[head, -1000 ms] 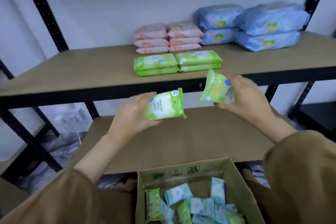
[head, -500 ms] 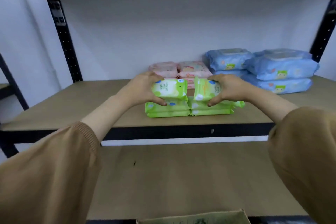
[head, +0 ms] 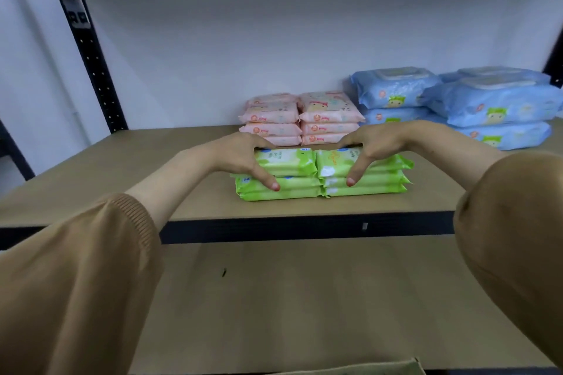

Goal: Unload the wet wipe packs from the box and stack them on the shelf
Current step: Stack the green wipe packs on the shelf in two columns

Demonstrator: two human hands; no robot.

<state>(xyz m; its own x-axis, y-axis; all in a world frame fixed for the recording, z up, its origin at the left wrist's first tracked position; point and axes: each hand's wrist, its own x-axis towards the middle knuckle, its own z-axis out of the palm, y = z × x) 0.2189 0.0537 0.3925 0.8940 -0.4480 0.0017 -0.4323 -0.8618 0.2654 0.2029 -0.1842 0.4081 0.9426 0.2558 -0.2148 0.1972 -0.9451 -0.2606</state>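
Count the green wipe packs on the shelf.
6. Two touching stacks of three near the shelf front: left stack under the left hand, right stack under the right hand. None seems hidden.

Soft even indoor light, faint shadow under the green packs [head: 289, 161], dark band high above them, post [head: 91, 55] to their left tilted by lens, frame slightly soft.
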